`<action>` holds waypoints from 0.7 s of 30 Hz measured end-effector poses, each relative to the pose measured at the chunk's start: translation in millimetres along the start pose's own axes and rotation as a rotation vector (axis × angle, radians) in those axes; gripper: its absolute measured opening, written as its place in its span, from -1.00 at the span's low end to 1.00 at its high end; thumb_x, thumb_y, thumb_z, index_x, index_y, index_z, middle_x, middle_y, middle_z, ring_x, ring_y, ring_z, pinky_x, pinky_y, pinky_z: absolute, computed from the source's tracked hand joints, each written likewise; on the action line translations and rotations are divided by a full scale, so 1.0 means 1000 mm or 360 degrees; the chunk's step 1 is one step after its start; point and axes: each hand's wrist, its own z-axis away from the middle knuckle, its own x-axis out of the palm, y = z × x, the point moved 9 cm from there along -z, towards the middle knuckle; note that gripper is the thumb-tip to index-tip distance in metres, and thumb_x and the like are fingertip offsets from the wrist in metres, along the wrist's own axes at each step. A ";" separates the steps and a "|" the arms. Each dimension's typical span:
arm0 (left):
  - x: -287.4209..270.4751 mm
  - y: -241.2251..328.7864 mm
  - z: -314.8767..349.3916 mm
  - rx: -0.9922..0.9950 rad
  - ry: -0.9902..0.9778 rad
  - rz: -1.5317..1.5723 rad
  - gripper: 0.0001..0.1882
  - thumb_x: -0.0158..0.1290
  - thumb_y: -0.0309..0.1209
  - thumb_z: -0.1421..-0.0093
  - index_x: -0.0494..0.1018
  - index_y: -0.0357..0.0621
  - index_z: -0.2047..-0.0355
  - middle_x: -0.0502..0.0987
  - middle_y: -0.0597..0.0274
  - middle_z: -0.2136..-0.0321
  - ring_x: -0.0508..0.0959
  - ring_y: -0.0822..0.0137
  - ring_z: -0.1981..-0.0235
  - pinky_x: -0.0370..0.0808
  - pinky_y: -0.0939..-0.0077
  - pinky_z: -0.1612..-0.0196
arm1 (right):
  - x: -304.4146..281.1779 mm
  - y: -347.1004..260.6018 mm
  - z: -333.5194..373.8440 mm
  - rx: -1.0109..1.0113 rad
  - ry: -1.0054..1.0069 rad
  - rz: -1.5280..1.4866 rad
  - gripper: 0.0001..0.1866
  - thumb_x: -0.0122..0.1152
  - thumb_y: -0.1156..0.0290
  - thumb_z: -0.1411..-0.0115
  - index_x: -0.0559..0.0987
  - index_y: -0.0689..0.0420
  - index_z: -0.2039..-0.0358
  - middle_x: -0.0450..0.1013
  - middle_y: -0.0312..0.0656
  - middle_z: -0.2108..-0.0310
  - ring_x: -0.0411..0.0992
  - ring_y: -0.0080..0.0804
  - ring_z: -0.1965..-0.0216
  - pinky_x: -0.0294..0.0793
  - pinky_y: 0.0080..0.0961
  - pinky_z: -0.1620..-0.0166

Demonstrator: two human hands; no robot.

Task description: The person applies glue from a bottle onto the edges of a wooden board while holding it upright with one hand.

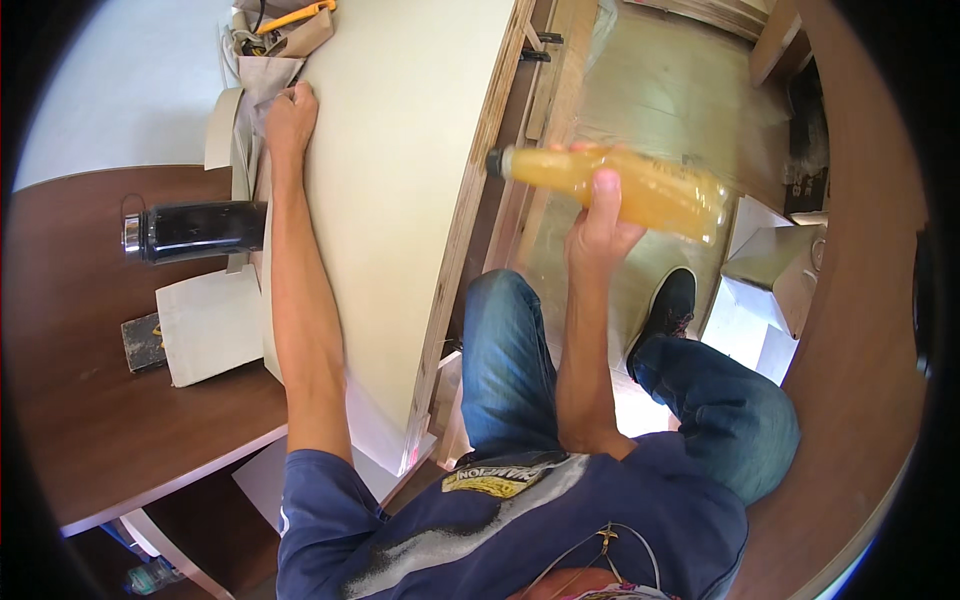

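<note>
My right hand (603, 225) is wrapped round a clear bottle of amber-yellow liquid (670, 195). The bottle lies nearly level in the air, its black cap pointing left, and is slightly blurred. My left arm stretches forward along the left side of a large cream board (410, 150). At the board's far left edge, my left hand (291, 115) is closed, its fingers curled beside a greyish-brown sheet (268, 78). What those fingers hold, if anything, is hidden.
A black flask (200, 232), a white panel (212, 325) and a dark block (143, 343) are on the brown tabletop (80, 400) at left. An orange-handled tool (297, 16) lies at the far left. An open carton (775, 265) stands on the floor at right.
</note>
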 end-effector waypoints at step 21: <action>0.002 -0.005 -0.003 -0.0003 -0.0019 0.0033 -0.31 -0.22 0.04 -0.18 0.46 -0.37 0.02 0.48 -0.41 0.11 0.45 -0.23 -0.04 0.32 0.14 -0.13 | 0.017 -0.002 -0.034 -0.0108 -0.0051 0.0107 -0.80 0.08 0.54 -0.26 0.45 0.36 0.13 0.48 0.00 0.23 0.55 -0.13 0.21 0.57 -0.24 0.09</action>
